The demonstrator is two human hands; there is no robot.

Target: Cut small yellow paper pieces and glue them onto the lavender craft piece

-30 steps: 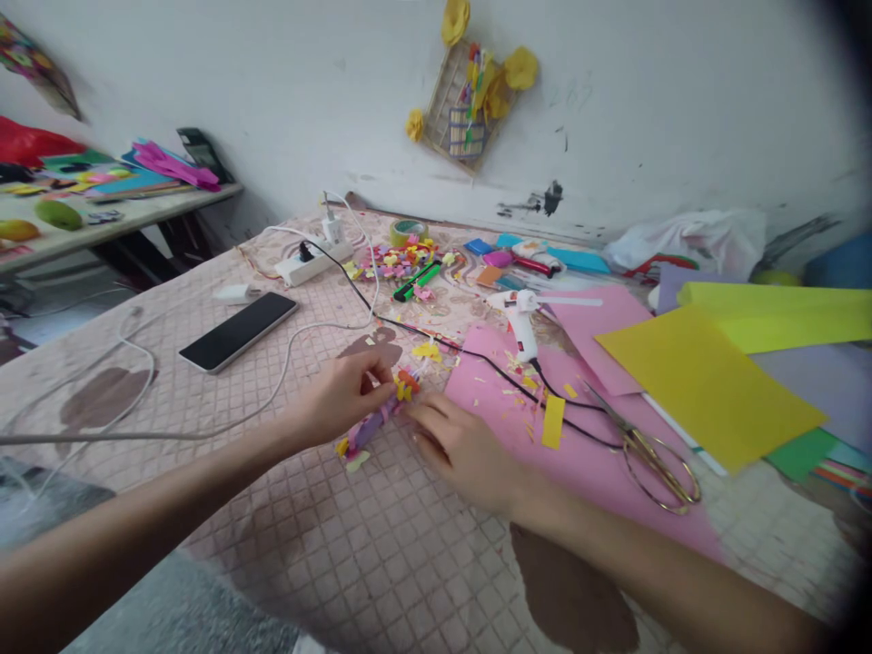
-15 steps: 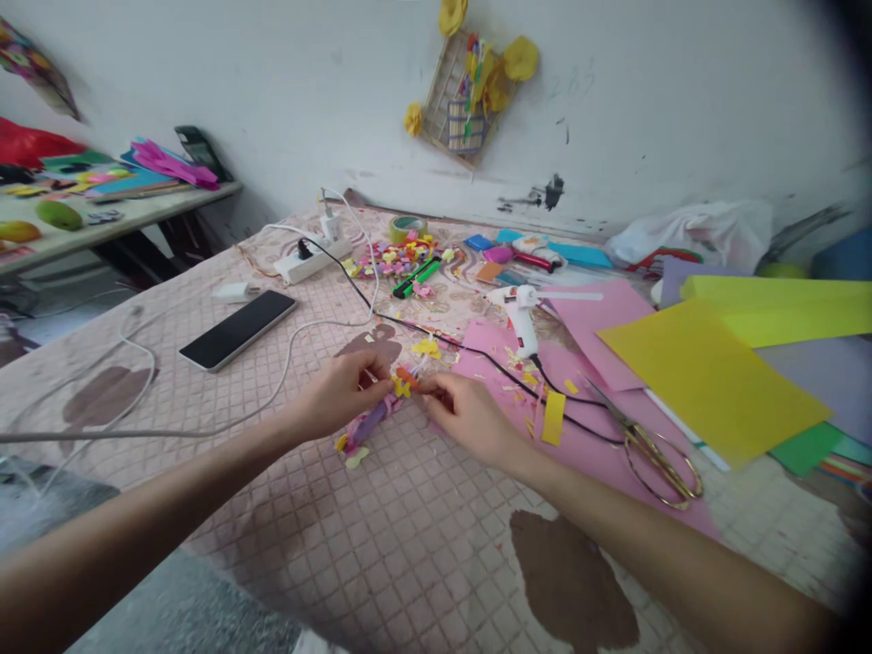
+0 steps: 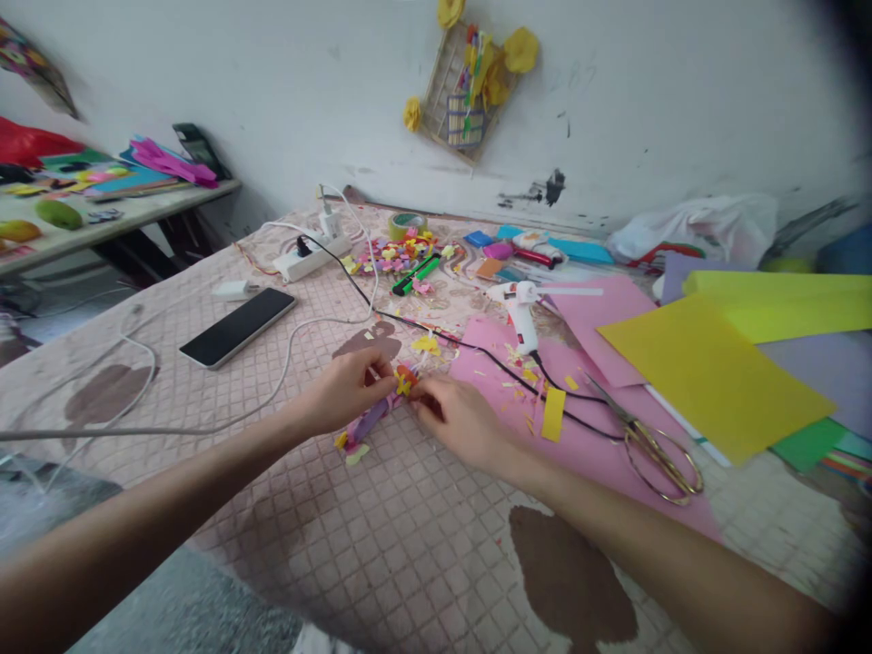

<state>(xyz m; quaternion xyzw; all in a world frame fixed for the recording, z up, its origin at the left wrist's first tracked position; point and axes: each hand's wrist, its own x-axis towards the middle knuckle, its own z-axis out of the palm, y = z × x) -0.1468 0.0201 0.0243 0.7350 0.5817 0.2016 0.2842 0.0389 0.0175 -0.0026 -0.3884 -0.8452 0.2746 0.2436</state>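
Note:
Between my two hands lies a purple craft strip (image 3: 371, 417) trimmed with small paper flowers, slanting across the tablecloth. My left hand (image 3: 347, 391) is closed in a pinch on its upper part. A yellow paper flower (image 3: 404, 382) shows at the left fingertips, with an orange paper piece (image 3: 410, 371) against it. From the other side, the thumb and forefinger of my right hand (image 3: 460, 416) close on the edge of this orange piece; the exact contact is partly hidden. Another yellow paper flower (image 3: 426, 344) lies just beyond my fingers.
A white glue gun (image 3: 521, 318) and gold-handled scissors (image 3: 659, 461) lie to the right, near coloured sheets (image 3: 715, 377). A phone (image 3: 238, 328) is at left. Behind are a power strip (image 3: 312, 258), a green cutter (image 3: 416, 274) and several paper flowers (image 3: 391, 256). Cables cross the table.
My right hand has moved slightly left, closer to my left hand. The orange piece has shifted from sticking out to the right to sitting close against the yellow flower.

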